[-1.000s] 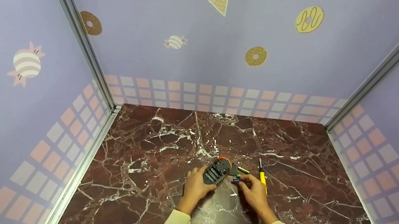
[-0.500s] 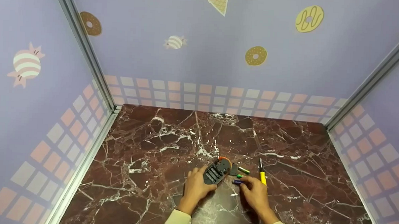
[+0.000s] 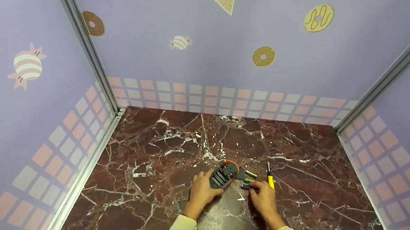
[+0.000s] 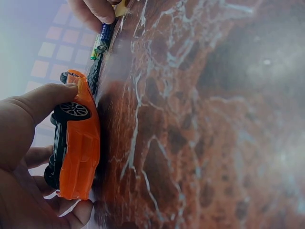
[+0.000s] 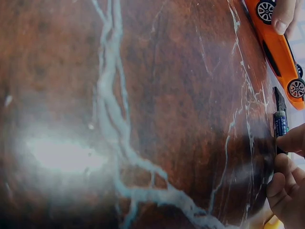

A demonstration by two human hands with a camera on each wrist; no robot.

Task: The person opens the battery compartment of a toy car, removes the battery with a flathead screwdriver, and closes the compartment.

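An orange toy car (image 3: 229,169) lies upside down on the tabletop, its dark underside and slotted battery compartment (image 3: 218,179) facing up. My left hand (image 3: 201,190) grips it from the left, thumb on its near side. In the left wrist view the orange body (image 4: 82,148) and black wheels show. To the right, my right hand (image 3: 263,198) pinches the near end of a blue battery (image 3: 245,187) at the tabletop. A green battery (image 3: 248,181) sits just beyond it, partly hidden by the fingers. Another green battery (image 3: 251,174) is farther back.
A dark flat cover (image 3: 240,173) lies between the car and the batteries. Right of the right hand is a screwdriver (image 3: 270,181) with a yellow and black handle. Patterned walls (image 3: 223,98) close off the back and sides of the marbled table (image 3: 160,196).
The right hand has shifted slightly to the right with the blue battery, and the nearer green battery shows more clearly. The left hand and the car have stayed in place.
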